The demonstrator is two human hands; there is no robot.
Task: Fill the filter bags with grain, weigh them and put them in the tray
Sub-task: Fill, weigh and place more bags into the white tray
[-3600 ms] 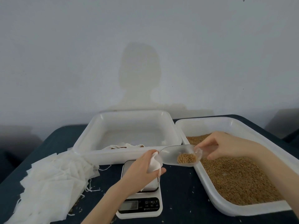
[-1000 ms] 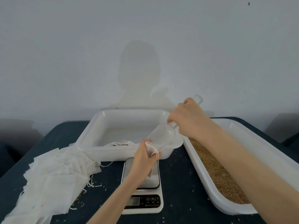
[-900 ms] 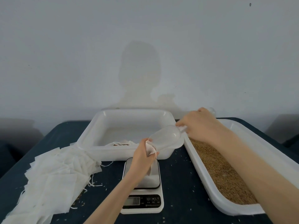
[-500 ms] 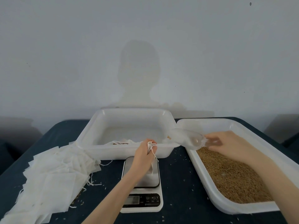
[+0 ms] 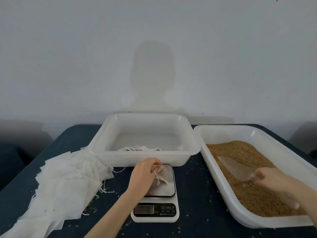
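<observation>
Head view: left hand (image 5: pixel 143 176) pinches the soft, light filter bag (image 5: pixel 160 176) at its neck on the scale (image 5: pixel 158 196); best lifted there. Right hand (image 5: pixel 272 179), blurred, apparently grips the scoop (image 5: pixel 235 169) in the right-hand grain.

A dark blue table (image 5: pixel 192 194) carries everything. Loose grains (image 5: pixel 205 167) lie scattered on its surface, mostly between the containers and near the front edge. Behind the table stands a plain pale wall (image 5: pixel 68 57). On this wall falls a grey shadow (image 5: pixel 152 78) with the outline of head and shoulders.
</observation>
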